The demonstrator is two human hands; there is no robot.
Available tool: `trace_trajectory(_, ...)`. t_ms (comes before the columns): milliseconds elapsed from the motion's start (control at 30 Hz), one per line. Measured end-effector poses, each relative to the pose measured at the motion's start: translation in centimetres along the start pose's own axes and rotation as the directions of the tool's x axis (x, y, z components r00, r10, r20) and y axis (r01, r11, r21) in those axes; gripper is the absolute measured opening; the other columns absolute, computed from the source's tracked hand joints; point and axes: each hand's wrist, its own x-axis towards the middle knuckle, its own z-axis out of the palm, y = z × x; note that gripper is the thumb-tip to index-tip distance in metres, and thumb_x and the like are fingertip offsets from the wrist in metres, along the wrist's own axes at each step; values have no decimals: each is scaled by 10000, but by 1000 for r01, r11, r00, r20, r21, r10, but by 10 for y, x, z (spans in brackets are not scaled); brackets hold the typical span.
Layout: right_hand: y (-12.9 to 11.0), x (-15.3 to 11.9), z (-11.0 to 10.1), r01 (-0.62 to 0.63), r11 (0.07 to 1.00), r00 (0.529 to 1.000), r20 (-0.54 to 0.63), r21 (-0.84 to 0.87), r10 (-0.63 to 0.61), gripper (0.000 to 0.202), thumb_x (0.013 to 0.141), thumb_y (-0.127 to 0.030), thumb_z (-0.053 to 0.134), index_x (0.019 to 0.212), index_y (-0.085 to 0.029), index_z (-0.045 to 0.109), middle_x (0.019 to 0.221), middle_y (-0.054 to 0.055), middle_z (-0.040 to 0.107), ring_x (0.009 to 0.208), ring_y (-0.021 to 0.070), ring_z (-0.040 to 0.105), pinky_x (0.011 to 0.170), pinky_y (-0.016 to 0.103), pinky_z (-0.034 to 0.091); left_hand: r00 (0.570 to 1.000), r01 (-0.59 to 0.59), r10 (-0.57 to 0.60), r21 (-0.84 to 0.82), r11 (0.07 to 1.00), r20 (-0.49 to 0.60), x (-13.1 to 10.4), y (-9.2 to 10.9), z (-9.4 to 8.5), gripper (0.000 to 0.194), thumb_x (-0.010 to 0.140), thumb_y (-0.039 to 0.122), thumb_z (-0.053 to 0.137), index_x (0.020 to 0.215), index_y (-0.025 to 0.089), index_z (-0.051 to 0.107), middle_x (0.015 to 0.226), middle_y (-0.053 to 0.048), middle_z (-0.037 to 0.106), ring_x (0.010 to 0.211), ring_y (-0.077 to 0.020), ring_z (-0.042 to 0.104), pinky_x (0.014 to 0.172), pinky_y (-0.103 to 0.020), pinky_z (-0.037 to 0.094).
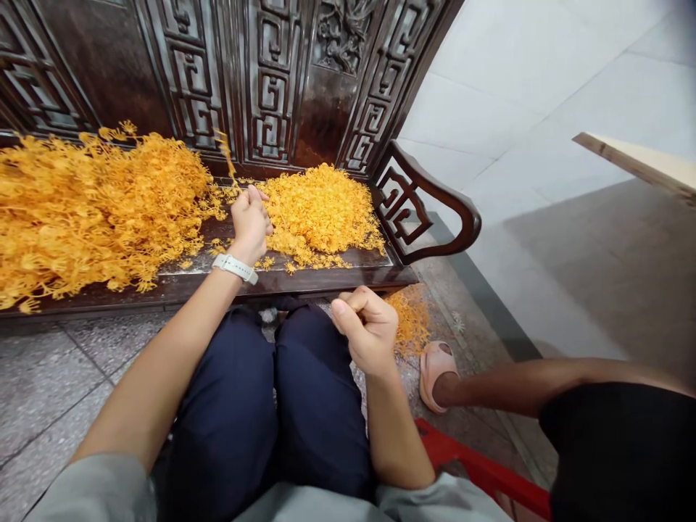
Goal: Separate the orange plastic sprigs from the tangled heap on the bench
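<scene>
Left hand (251, 221): reached over the table (348, 276), between the big pile (92, 210) and the small pile (320, 210), with fingers curled.
Left grip: could not tell whether clamped on the strand (225, 154) or only beside it.
Strand: rose, thin and yellow, just beyond the left fingers, before the carved back (320, 119).
Right hand (370, 326): hung near the right knee (312, 326), in front of the table.
Right grip: was closed together, thumb against index finger, hiding anything inside.
Big pile: covered the table's left part, loose, tangled and yellow.
Small pile: lay near the armrest (470, 221), denser, with stray bits toward the front edge.
Floor pile (409, 322): lay orange below the table's right end, partly behind the right hand.
Watch (235, 267): circled the left wrist, pale-strapped.
Co-worker's leg (505, 380): stretched in from the right, pink slipper (427, 373) near the floor pile.
</scene>
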Motion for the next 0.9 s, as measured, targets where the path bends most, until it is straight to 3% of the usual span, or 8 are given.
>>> trace_trajectory(133, -27, 21, -29, 186, 960, 962, 160, 209, -221, 421, 967, -448, 752, 673, -249, 526, 579, -44, 385, 476, 111, 363, 480, 289, 333, 999, 2, 2, -123, 992, 35, -7, 7, 0, 509, 1032, 671, 623, 796, 249, 464, 543, 90, 190, 431, -100, 139, 423, -278, 119)
trace_trajectory(233, -13, 65, -54, 241, 878, 817, 402, 415, -414, 556, 859, -765, 726, 678, -265, 565, 549, -47, 389, 434, 105, 411, 444, 265, 388, 993, 61, -47, -122, 991, 110, -12, 14, 4, 483, 1052, 663, 594, 826, 251, 483, 547, 89, 185, 440, -105, 144, 417, -272, 124)
trace_trajectory(367, 48, 129, -59, 33, 954, 999, -28, 297, -26, 641, 913, -880, 485, 927, -263, 658, 801, 38, 609, 732, 175, 647, 652, 322, 569, 971, 118, -90, -118, 986, 219, -22, 18, 15, 468, 1075, 658, 554, 864, 243, 508, 557, 94, 195, 438, -99, 147, 409, -258, 139)
trace_trajectory(467, 81, 139, -41, -102, 986, 919, -366, 133, 145, 593, 918, -806, 570, 1156, -270, 663, 1187, 99, 665, 1144, 230, 656, 927, 404, 587, 948, 155, -114, -120, 981, 296, -30, 16, 25, 451, 1088, 630, 549, 878, 233, 510, 558, 100, 205, 428, -85, 150, 407, -237, 138)
trace_trajectory(600, 89, 102, -9, -43, 999, 988, -149, 30, 47, 538, 991, -689, 593, 1334, -277, 644, 1316, 100, 674, 1189, 215, 643, 1051, 386, 523, 925, 211, -159, -119, 970, 345, -36, 8, 35, 420, 1122, 564, 522, 889, 215, 518, 552, 102, 231, 420, -65, 160, 408, -200, 147)
trace_trajectory(700, 86, 83, 11, -22, 998, 998, 57, -58, 25, 438, 972, -600, 688, 1205, -229, 700, 1083, 57, 733, 929, 187, 651, 904, 332, 529, 928, 226, -160, -166, 960, 338, -36, 1, 41, 391, 1133, 525, 519, 901, 210, 524, 554, 102, 250, 413, -59, 192, 408, -183, 165)
trace_trajectory(800, 89, 81, 16, -82, 970, 996, -40, -227, 75, 432, 1028, -587, 585, 916, -185, 694, 692, -25, 568, 654, 145, 506, 680, 286, 429, 954, 203, -150, -195, 959, 258, -34, -2, 42, 393, 1131, 500, 536, 868, 209, 510, 535, 107, 247, 399, -58, 184, 400, -184, 155)
trace_trajectory(900, 92, 79, 10, -88, 926, 992, -121, -368, 46, 462, 1056, -565, 539, 805, -185, 617, 646, -45, 471, 622, 128, 440, 654, 285, 345, 978, 162, -132, -193, 968, 162, -33, -1, 39, 408, 1126, 456, 560, 810, 208, 486, 516, 109, 232, 380, -55, 161, 388, -195, 132)
